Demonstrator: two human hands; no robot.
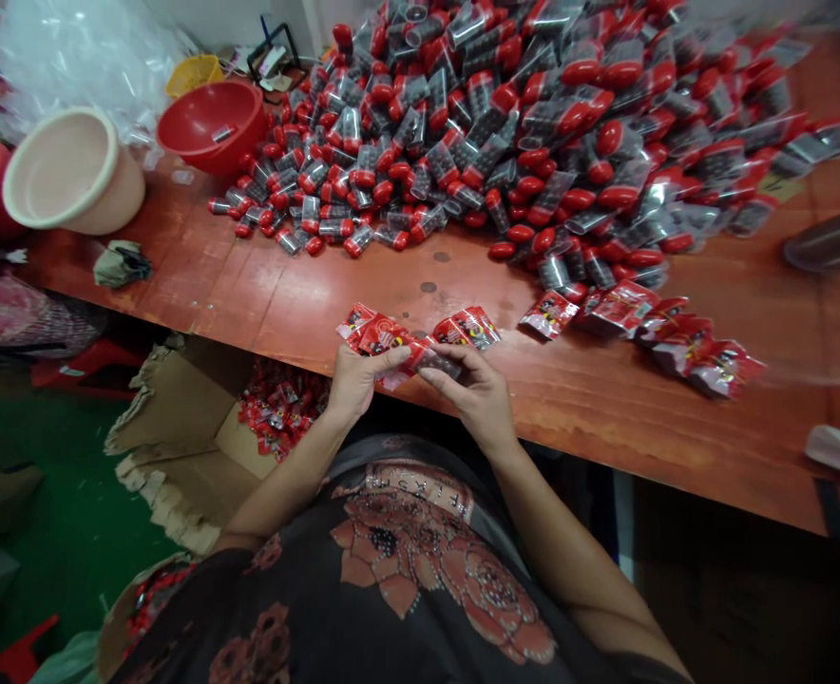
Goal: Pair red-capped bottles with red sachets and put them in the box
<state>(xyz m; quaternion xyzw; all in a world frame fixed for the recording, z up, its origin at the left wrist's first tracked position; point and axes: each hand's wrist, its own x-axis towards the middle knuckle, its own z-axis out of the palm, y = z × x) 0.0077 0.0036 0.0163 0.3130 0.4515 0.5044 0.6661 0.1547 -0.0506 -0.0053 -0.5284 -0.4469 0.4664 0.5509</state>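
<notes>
At the table's front edge, my left hand is closed on a red printed packet, its thumb lying along the top. My right hand pinches a clear tube with dark contents, whose left end meets the red packet. Whether the tube is inside the packet or only against it, I cannot tell. Just beyond my right fingers lie more red packets. Farther right, several filled red packets rest in a loose row on the wood.
A large heap of clear tubes with red caps covers the back of the wooden table. At the left stand a red bowl, a cream tub and a crumpled cloth. Below, a torn cardboard box holds red packets.
</notes>
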